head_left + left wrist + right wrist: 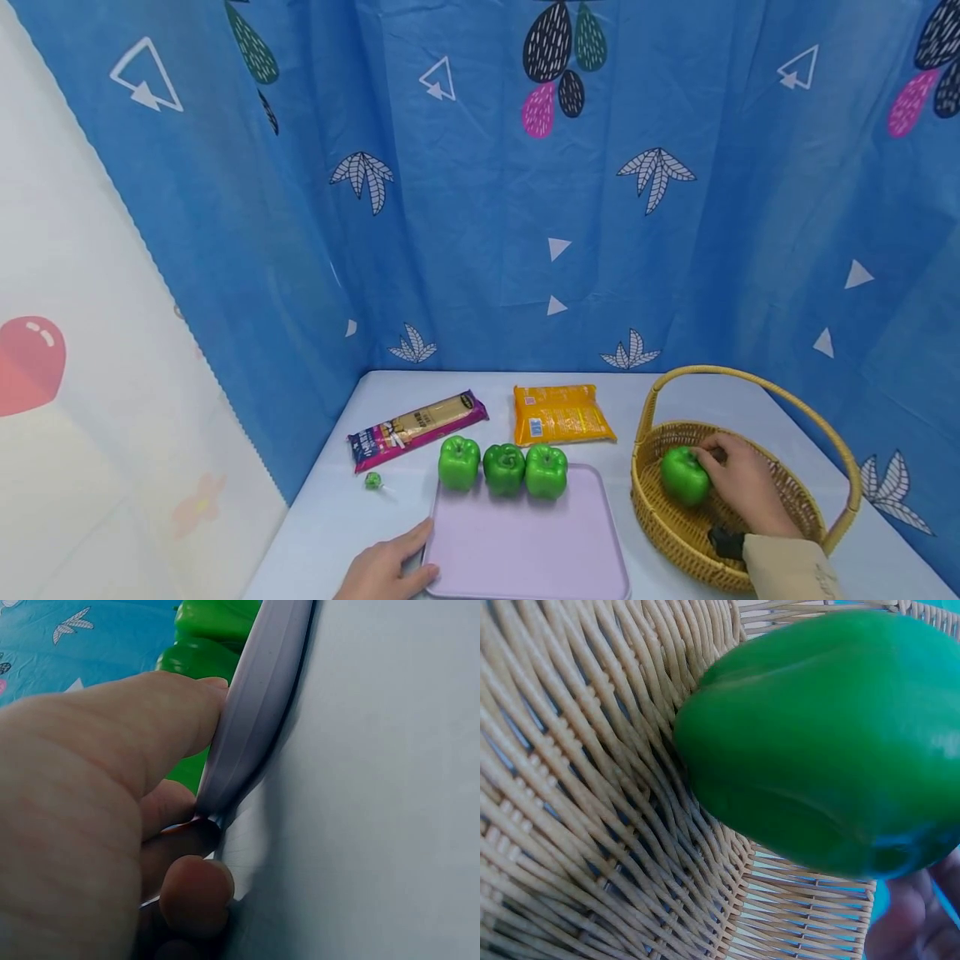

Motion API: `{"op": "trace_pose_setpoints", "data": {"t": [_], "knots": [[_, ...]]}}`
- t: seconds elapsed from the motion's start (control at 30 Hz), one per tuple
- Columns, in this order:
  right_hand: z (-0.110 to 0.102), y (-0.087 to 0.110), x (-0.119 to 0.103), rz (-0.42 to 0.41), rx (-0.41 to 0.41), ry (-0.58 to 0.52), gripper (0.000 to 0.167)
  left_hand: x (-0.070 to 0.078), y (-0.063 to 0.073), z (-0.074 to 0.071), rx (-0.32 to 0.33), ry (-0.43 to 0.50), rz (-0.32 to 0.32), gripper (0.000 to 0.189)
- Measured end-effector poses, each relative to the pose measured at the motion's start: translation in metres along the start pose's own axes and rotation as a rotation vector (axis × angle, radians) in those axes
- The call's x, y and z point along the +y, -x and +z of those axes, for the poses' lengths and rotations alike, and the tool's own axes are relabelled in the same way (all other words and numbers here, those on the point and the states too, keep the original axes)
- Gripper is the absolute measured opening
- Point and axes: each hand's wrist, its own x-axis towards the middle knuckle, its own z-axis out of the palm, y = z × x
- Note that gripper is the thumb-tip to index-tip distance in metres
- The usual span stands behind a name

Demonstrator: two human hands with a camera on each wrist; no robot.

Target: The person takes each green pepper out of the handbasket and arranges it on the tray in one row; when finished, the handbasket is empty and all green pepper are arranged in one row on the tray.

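In the head view, my right hand (742, 483) reaches into a wicker basket (660, 533) and grips a green bell pepper (684, 477) from above. The right wrist view shows that pepper (817, 742) large, close to the woven wall, with a fingertip (900, 915) at its lower end. On the other side, my left hand (390, 562) rests against the left edge of a pale purple tray (525, 542), touching its rim (255, 712) with thumb and fingers. Along the tray's far edge stand three green bell peppers (459, 463), (504, 469), (546, 472) in a row.
Behind the tray lie a long purple-and-blue food packet (416, 429) and an orange packet (562, 414). A small green round piece (372, 480) lies left of the tray. The basket's tall handle (795, 408) arches over it. Blue curtains (487, 208) hang behind the white table (337, 500).
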Motion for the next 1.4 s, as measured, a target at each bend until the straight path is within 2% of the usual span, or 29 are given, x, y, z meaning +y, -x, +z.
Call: {"op": "trace_pose_setpoints", "data": {"t": [0.3,0.63,0.8,0.97,1.2,1.4], "knots": [[0.000,-0.001,-0.002,-0.034,-0.090,0.002,0.018,0.001,0.000,-0.001,0.001,-0.001,0.002,0.085],[0.003,0.001,-0.003,-0.109,-0.117,-0.050,0.010,0.002,0.001,0.000,-0.006,0.015,-0.016,0.085],[0.000,0.003,-0.004,-0.096,-0.157,-0.058,0.023,0.003,0.002,-0.001,-0.007,0.015,-0.013,0.085],[-0.004,0.006,-0.009,-0.049,-0.200,-0.092,0.035,0.005,0.001,-0.002,-0.008,0.019,-0.017,0.085],[0.000,0.006,-0.010,-0.047,-0.202,-0.051,0.064,0.006,0.002,-0.002,-0.011,0.010,-0.014,0.085],[-0.001,0.004,-0.007,-0.043,-0.216,-0.071,0.063,0.006,0.002,-0.002,-0.012,-0.004,-0.011,0.085]]}}
